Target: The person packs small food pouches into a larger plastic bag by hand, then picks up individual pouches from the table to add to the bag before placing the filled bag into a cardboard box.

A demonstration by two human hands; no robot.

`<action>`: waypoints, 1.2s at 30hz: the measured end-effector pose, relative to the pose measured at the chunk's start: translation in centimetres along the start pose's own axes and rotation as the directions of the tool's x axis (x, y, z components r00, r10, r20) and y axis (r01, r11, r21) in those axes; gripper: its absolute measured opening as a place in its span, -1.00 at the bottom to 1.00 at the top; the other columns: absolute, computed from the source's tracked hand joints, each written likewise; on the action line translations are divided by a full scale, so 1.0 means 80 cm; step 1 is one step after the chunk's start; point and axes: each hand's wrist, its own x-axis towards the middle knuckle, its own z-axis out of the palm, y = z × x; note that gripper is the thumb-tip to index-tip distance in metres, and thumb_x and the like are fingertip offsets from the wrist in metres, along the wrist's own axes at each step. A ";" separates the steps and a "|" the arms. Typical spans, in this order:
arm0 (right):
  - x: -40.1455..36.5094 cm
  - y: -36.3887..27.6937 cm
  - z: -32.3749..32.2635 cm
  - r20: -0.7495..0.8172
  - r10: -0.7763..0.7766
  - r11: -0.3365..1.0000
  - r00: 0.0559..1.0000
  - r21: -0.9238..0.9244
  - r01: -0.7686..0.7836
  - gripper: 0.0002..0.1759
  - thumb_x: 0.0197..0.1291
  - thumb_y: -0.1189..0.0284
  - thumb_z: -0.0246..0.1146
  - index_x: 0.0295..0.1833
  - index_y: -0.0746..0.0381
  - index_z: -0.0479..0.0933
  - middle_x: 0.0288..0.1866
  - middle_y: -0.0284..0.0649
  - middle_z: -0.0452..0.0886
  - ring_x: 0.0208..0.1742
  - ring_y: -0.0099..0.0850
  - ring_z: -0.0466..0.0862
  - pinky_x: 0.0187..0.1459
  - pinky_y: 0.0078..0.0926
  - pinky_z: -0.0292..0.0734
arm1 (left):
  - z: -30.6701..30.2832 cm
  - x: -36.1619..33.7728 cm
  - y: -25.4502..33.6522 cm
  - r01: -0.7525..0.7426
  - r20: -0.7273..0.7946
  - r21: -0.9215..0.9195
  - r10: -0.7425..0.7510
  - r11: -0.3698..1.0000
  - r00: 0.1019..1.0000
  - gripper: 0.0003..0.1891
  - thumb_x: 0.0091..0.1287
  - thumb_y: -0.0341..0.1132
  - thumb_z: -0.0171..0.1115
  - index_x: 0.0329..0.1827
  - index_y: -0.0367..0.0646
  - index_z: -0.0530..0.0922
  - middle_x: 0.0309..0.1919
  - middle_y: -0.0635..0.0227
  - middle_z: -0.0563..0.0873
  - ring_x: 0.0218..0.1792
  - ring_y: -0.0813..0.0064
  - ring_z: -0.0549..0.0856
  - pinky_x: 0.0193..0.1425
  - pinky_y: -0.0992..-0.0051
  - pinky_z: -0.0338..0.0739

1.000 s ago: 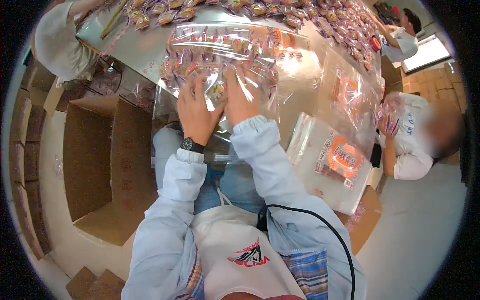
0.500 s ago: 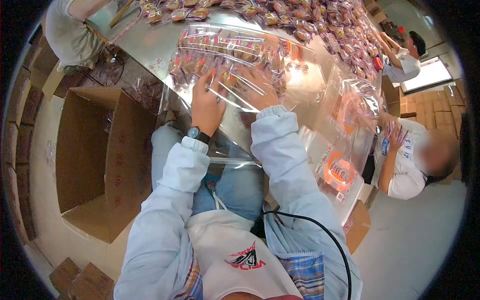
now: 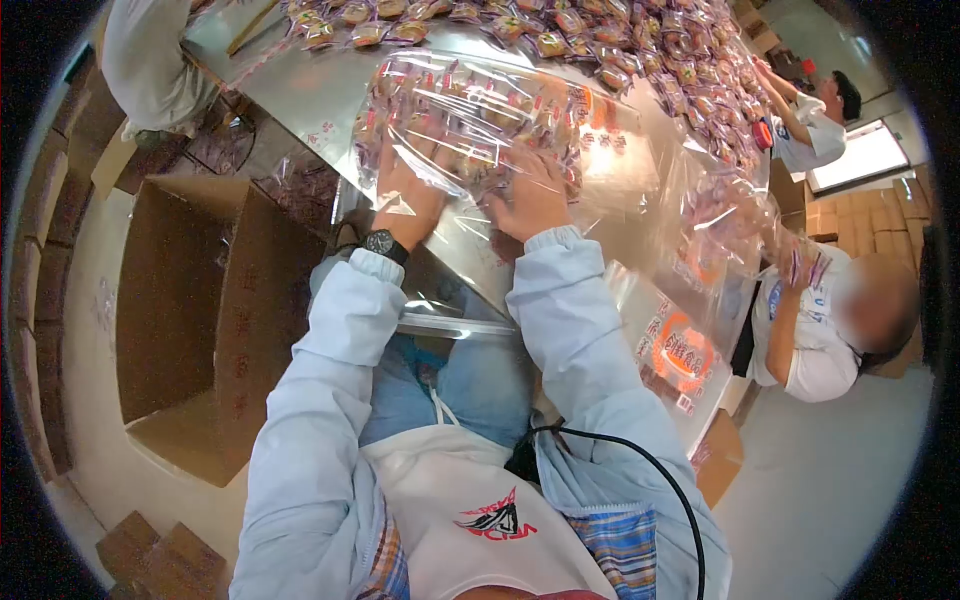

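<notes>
Both hands, left and right, reach forward into the clear plastic bag, fingers loosely spread, thumbs angled inward.

The one view comes from a camera on the person's head, looking forward and steeply down over the white shirt and jeans. Its wide, rounded field bends the outer parts and ends in dark corners. The forearms run up from the bottom to the left hand and right hand, near the middle at arm's reach. The metal table fills the upper part; co-workers at the sides look farther off.
</notes>
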 end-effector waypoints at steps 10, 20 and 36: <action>0.002 -0.004 0.031 -0.218 0.051 0.990 0.975 -0.120 -0.079 -0.46 0.11 0.24 0.52 0.21 0.12 0.64 0.17 -0.11 0.69 0.28 -0.03 0.60 0.36 -0.05 0.42 | 0.006 0.014 0.000 0.077 -0.132 -0.017 -0.078 0.997 0.988 -0.63 0.30 -0.34 0.27 0.16 -0.28 0.58 0.10 0.28 0.73 0.29 0.28 0.62 0.42 0.20 0.44; 0.012 -0.011 0.045 -0.209 0.138 0.967 0.968 -0.182 -0.177 -0.49 0.13 0.38 0.40 0.26 -0.03 0.63 0.20 -0.22 0.65 0.26 -0.05 0.62 0.33 0.06 0.44 | 0.012 0.026 -0.025 0.175 -0.156 -0.159 -0.200 0.972 0.967 -0.39 0.07 0.06 0.55 0.07 -0.17 0.67 0.17 0.22 0.68 0.35 0.12 0.53 0.44 0.05 0.38; 0.035 -0.031 0.055 -0.219 0.196 0.882 0.956 -0.387 -0.269 -0.37 0.17 -0.21 0.33 0.27 -0.15 0.68 0.25 -0.04 0.64 0.27 0.04 0.60 0.33 0.17 0.40 | 0.024 0.026 -0.034 0.137 -0.087 -0.013 -0.137 0.991 0.987 -0.45 0.17 -0.21 0.47 0.28 0.04 0.64 0.20 0.40 0.74 0.33 0.21 0.58 0.48 0.07 0.33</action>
